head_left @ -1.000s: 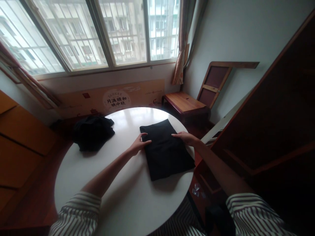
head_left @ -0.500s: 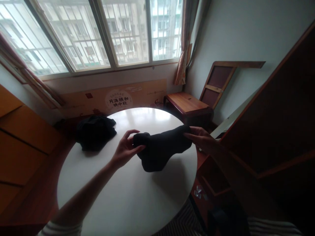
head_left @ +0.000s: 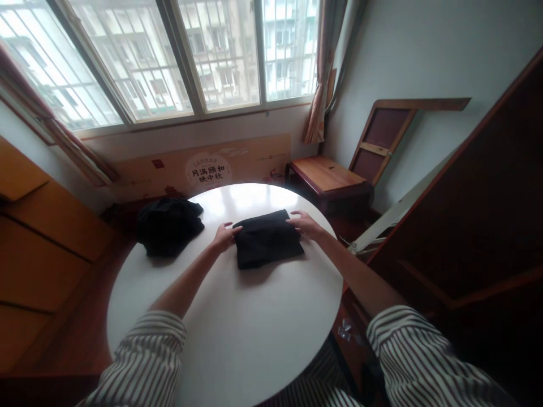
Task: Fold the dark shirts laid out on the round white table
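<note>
A black garment (head_left: 268, 240), folded into a rough rectangle, lies on the far part of the round white table (head_left: 212, 339). My left hand (head_left: 224, 236) pinches its far left corner, thumb on top. At the far right corner my right hand (head_left: 306, 224) grips the cloth between thumb and fingers. What kind of garment it is cannot be made out. A crumpled pile of black cloth (head_left: 169, 226) rests at the table's left edge, apart from both hands.
A wooden stool or low table (head_left: 328, 175) stands beyond the table to the right, with a wooden chair back (head_left: 377, 141) leaning by the wall. Orange cabinets (head_left: 29, 249) line the left side. A large dark wooden panel (head_left: 475, 226) slopes along the right. Small clear pieces (head_left: 345, 329) lie on the floor.
The garment has come down from above the table and now lies flatter, in a neater rectangle. My right hand has moved left and both hands have reached farther forward.
</note>
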A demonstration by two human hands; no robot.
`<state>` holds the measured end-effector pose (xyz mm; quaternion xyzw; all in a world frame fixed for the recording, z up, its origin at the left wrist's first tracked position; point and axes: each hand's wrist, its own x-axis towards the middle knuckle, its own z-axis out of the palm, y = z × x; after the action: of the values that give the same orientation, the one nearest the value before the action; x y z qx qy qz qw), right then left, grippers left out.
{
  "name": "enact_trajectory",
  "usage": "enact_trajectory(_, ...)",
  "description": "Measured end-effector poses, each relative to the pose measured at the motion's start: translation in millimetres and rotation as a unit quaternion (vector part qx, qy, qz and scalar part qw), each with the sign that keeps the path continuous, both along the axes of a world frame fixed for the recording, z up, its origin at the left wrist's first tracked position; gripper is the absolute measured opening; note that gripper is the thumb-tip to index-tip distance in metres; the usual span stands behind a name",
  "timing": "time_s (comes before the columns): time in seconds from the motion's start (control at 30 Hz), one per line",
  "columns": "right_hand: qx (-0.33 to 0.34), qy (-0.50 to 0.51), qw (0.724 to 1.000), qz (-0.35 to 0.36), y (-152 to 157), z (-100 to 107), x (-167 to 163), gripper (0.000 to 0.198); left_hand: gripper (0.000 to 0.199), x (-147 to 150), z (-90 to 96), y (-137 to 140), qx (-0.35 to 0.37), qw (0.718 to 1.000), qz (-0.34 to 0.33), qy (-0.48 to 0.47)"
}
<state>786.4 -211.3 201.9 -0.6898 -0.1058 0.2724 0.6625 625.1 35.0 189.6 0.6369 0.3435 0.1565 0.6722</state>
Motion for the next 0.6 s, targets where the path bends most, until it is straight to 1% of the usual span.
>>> enact_trajectory(0.03, 0.005, -0.009, 1.0, -0.003, 2, -5, 4, 0.049, 0.075, 2, -5.6, 3, 0.003, 1.0, -0.001, -0.001)
enact_trajectory(0.1, 0.013, -0.027, 1.0, -0.004, 2, -9, 8, 0.049, 0.074, 4, -11.7, 8, 0.011, 1.0, -0.002, -0.004)
enact_trajectory(0.2, 0.02, -0.046, 0.999, 0.004, -1, -6, 14, 0.044, 0.074, 3, -13.6, 14, 0.02, 1.0, -0.007, -0.007)
enact_trajectory(0.3, 0.008, -0.049, 0.999, 0.02, -1, 0, 19, 0.042, 0.08, 3, -12.1, 18, 0.012, 1.0, -0.022, 0.0)
enact_trajectory(0.37, -0.013, -0.041, 0.998, 0.039, 2, 2, 22, 0.045, 0.085, 5, -9.9, 18, -0.005, 0.999, -0.042, 0.006)
enact_trajectory(0.5, -0.051, -0.029, 0.996, 0.074, 13, 7, 27, 0.063, 0.094, 7, -6.2, 17, -0.043, 0.995, -0.089, 0.011)
enact_trajectory(0.6, -0.077, -0.019, 0.993, 0.087, 21, 12, 31, 0.068, 0.104, 8, -6.5, 16, -0.103, 0.99, -0.097, 0.008)
